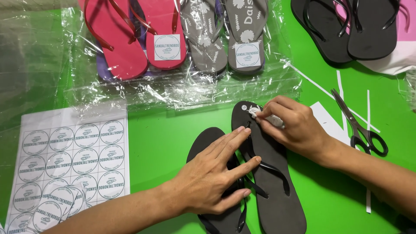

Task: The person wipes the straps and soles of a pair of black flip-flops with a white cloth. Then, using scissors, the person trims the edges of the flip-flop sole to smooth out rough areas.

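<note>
The left hand (219, 171) lies flat, fingers spread, on a pair of black flip-flops (271, 186); the right hand (294, 123) fingers pinch a white wad (271, 119) against the far sole, scissors (359, 123) lying right.

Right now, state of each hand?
Left hand: open, flat on the black flip-flops, gripping nothing.
Right hand: closed on a small white piece, pressed at the flip-flop's toe end.
</note>
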